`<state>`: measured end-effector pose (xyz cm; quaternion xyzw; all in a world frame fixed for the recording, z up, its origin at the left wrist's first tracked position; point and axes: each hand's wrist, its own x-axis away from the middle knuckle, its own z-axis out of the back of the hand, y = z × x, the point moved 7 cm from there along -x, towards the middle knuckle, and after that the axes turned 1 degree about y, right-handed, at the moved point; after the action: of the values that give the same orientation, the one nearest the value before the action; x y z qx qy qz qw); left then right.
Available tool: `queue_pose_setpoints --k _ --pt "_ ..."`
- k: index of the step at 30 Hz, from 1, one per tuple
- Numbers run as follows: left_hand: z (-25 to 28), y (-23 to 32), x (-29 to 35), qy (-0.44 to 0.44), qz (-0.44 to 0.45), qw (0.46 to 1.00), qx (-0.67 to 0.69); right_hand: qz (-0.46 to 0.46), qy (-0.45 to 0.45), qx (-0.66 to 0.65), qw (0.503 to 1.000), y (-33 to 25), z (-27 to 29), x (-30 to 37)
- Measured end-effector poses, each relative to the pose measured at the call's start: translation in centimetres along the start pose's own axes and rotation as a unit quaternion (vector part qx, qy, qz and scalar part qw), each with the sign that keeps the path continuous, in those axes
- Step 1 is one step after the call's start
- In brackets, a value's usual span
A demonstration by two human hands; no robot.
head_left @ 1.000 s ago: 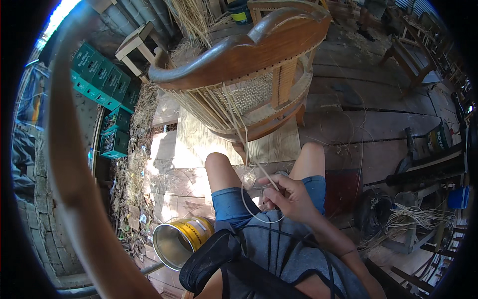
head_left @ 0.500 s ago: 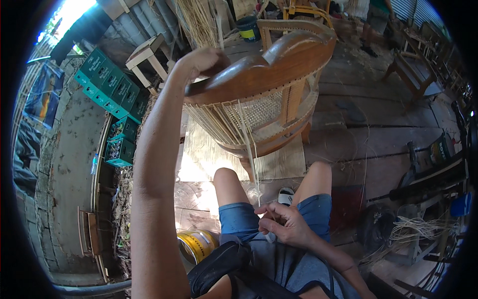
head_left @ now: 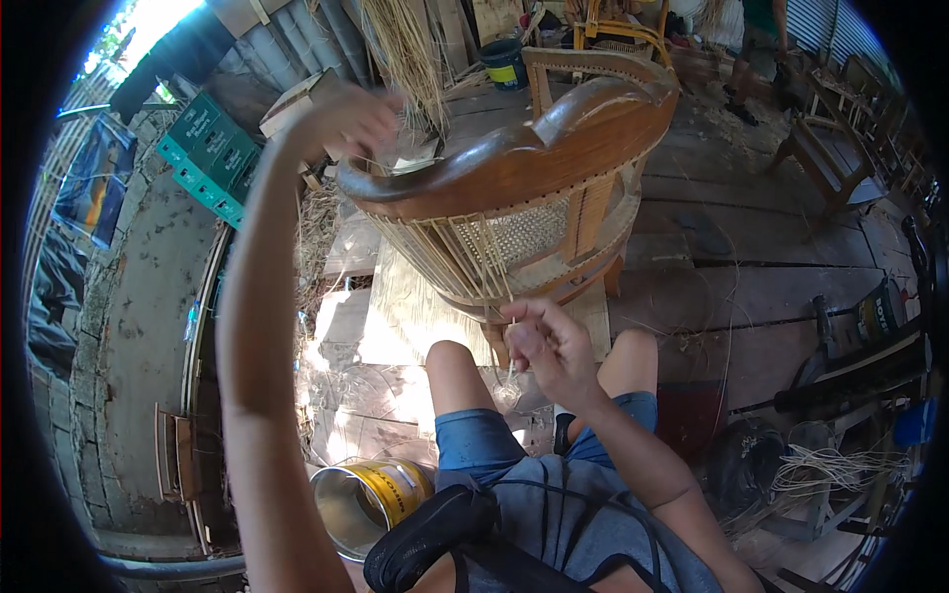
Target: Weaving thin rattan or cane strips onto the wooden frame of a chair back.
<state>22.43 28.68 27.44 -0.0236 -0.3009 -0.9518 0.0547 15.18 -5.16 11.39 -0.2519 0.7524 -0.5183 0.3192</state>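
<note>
In front of my knees stands a wooden chair (head_left: 474,186) with a curved, carved top rail and a partly woven cane back (head_left: 524,237). Pale cane strands (head_left: 425,252) run down from holes under the rail. My right hand (head_left: 549,346) is below the chair back, thumb and fingers pinched on a thin cane strand that leads up toward the weave. Raised at the rail's left end is my left hand (head_left: 358,121), just above the wood and smeared by motion. Whether its fingers hold anything does not show.
A yellow can (head_left: 390,494) stands by my left leg. Green crates (head_left: 210,158) are stacked at the left. Loose cane (head_left: 825,465) lies at the right, below a wooden armchair (head_left: 825,158). A dark bucket (head_left: 504,64) and another person's legs (head_left: 739,79) are farther back.
My left hand has moved left, off the rail's top. My right hand has risen from my lap toward the chair back, still pinching the strand. The yellow can shows more fully.
</note>
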Motion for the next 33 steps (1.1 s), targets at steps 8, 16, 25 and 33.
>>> queue_pose_setpoints --k 8,16,25,33 --pt "-11.8 1.4 -3.0 -0.169 0.222 0.947 0.158 0.068 0.079 0.093 0.990 0.0 1.0 -0.2" --pt "-6.8 1.2 -6.6 0.082 0.069 0.989 0.104 -0.035 0.158 0.087 0.983 7.3 7.8 1.8" --pt "-9.4 1.4 -3.6 0.010 0.161 0.984 0.077 -0.036 0.071 0.367 0.927 14.5 8.0 -3.9" --pt "-11.5 4.6 -4.4 -0.088 0.049 0.993 0.065 0.063 0.005 0.448 0.892 14.7 6.5 -6.7"
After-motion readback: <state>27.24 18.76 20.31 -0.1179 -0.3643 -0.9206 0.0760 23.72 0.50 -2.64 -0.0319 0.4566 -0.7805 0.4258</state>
